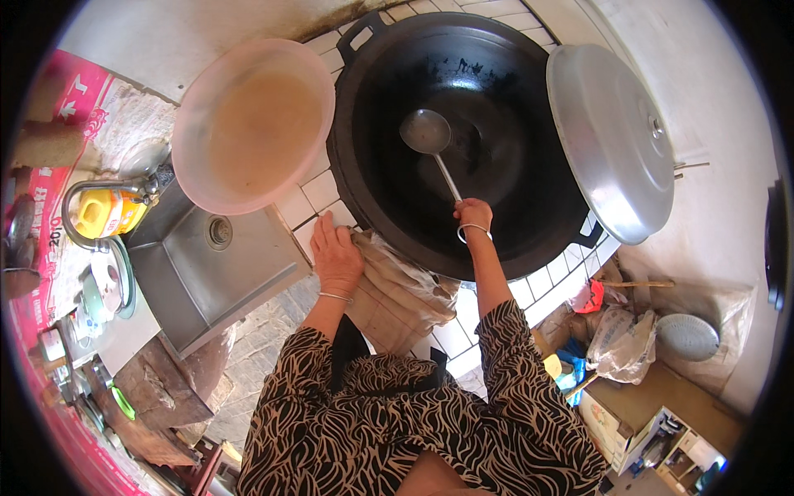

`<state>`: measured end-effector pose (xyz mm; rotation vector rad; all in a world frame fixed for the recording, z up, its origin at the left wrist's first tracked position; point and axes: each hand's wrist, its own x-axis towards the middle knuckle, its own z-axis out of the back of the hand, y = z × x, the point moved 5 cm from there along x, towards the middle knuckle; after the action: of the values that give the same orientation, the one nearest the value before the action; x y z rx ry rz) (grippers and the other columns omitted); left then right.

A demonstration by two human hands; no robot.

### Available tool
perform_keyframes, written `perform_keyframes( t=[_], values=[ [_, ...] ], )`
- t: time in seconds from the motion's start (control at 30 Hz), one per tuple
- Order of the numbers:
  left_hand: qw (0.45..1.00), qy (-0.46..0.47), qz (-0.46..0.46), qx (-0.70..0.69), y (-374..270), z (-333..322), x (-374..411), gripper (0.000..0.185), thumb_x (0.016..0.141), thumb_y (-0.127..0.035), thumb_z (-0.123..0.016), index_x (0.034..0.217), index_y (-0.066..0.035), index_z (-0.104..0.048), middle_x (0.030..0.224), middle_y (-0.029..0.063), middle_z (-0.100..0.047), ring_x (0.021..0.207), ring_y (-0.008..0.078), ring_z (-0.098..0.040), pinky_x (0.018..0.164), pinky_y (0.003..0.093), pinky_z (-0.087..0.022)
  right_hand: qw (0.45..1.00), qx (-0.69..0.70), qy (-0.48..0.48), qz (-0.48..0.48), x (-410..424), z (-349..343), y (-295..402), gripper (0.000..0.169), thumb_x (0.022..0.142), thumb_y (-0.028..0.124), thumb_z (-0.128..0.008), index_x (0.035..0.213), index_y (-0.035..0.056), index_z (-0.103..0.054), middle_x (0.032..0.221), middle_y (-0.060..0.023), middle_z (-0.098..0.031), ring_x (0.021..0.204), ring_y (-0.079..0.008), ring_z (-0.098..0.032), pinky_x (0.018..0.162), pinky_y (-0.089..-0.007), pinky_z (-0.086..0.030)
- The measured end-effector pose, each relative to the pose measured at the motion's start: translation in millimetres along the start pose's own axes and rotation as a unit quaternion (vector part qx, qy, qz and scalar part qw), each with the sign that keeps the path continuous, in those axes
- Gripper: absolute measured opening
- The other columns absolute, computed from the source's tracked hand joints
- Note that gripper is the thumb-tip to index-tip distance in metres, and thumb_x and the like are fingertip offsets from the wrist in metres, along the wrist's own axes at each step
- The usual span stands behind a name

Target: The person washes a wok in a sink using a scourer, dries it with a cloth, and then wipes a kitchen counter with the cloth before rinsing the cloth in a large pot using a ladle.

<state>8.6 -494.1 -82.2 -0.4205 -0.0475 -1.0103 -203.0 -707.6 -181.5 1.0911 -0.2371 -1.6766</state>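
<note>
My right hand (474, 217) grips the handle of a metal ladle (426, 132), whose bowl is inside a large black wok (521, 173) set in a white-tiled stove top. A little water seems to lie at the wok's bottom. My left hand (337, 254) rests with its palm down on the tiles, beside a beige cloth (388, 291) at the wok's near edge. Left of the wok stands a pink translucent basin (310, 74) with cloudy brownish liquid. A domed aluminium lid (611, 142) leans at the wok's right rim.
A stainless steel sink (186, 279) with a curved faucet (71, 214) lies at the left, near a yellow plastic jug (102, 214). Stacked dishes (108, 282) stand beyond it. At the lower right are plastic bags (620, 347), a round grey plate (687, 337) and a cabinet (664, 397).
</note>
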Motion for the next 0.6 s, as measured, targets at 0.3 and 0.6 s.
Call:
perform_keyframes(
  t=[0.3,0.6],
  values=[
    [1.000,0.006,0.014,-0.005,3.0,-0.2,-1.0,0.021,0.071,-0.004,-0.050,0.091,0.002,-0.048,0.125,0.0229,-0.041,0.117,0.0397,-0.038,0.097,0.0474,-0.031,0.973,0.090,-0.009,0.212,-74.9,16.8,128.1,0.016,0.079,0.016,-0.061,0.086,0.0015,-0.065,0.059,-0.0059,-0.060,0.056,-0.0115,-0.058,0.055,-0.0270,-0.045],
    [1.000,0.003,0.012,-0.012,3.3,3.0,-0.1,0.022,0.069,-0.004,-0.052,0.090,0.003,-0.049,0.125,0.0231,-0.041,0.116,0.0403,-0.038,0.096,0.0478,-0.031,0.825,-0.100,-0.187,0.524,-148.6,14.6,212.9,0.010,0.078,0.013,-0.062,0.087,0.0088,-0.059,0.070,-0.0063,-0.059,0.061,-0.0249,-0.059,0.052,-0.0333,-0.045]
  ],
)
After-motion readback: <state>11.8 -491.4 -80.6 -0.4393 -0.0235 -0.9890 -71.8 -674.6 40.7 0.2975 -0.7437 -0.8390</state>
